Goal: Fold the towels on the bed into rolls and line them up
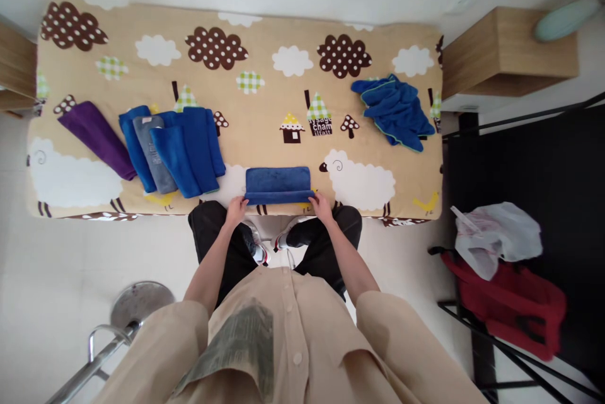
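A blue cloth [278, 180] lies at the front edge of the patterned bed cover [255, 120], its near edge folded over in a narrow strip. My left hand [237, 210] pinches the left end of that strip, and my right hand [321, 207] pinches the right end. Off to the left sit several folded or rolled cloths: a purple one [99, 139], a grey one [155, 155] and blue ones [201, 149]. A crumpled blue cloth with a light green edge [394, 111] rests at the right.
A wooden box shelf [496, 51] stands at the back right. Below it are a black surface [529, 158], a white plastic bag [501, 234] and a red bag [515, 309]. A metal stand with a round plate [142, 303] is at the lower left.
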`<state>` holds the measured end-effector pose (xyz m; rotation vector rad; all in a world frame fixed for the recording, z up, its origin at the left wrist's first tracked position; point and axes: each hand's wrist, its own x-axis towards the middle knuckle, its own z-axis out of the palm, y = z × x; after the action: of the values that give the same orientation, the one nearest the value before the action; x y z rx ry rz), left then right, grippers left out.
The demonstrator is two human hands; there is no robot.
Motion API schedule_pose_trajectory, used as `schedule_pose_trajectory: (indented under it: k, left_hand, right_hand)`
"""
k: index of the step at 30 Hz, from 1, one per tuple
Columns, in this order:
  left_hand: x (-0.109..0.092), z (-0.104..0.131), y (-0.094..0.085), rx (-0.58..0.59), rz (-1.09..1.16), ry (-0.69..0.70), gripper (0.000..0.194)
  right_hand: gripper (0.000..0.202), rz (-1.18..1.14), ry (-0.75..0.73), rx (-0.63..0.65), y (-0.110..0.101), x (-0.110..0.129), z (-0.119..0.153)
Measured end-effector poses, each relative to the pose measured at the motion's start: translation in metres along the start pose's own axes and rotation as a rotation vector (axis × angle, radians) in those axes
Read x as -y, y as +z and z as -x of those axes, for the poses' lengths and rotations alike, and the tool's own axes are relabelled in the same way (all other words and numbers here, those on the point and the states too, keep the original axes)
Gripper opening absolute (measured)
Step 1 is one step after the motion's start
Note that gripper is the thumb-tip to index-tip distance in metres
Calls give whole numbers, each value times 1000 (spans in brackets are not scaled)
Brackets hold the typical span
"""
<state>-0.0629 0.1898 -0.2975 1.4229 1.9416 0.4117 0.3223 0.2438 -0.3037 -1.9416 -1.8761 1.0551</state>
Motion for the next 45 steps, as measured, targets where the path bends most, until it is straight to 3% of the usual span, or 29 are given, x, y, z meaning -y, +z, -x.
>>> schedule_pose_trajectory:
  k: [15, 21, 23, 27, 30, 33, 36, 41, 45]
  left_hand:
    - [-7, 3, -4, -22, 5, -1, 14]
    - [-13, 5, -16, -108, -20, -11, 29]
    - [-14, 13, -23, -120, -40, 42, 34]
    - [-23, 29, -25, -10, -154, 319, 44]
    - [-36, 30, -13, 112, -285, 399, 54]
    - [-51, 19, 0, 189, -393, 367, 64]
    - [-62, -1, 5, 212, -427, 336, 67]
    - [-62, -30, -5, 301, -366, 315, 66]
    - [-49, -28, -19, 347, -300, 340, 65]
  right_hand:
    - [28, -25, 43, -24, 3, 3, 5]
    - [39, -15, 146, -207, -7, 9, 13]
    - [37, 47, 80, -213, -11, 10, 20]
    - [37, 204, -247, -95, -5, 22, 36]
    - [46, 317, -386, 45, 10, 37, 40]
    - [55, 416, -354, 106, 21, 52, 30]
    - [57, 471, -293, 146, 18, 64, 8]
    - [58, 500, -274, 280, -9, 68, -30]
    - [59, 458, -319, 350, -26, 55, -29]
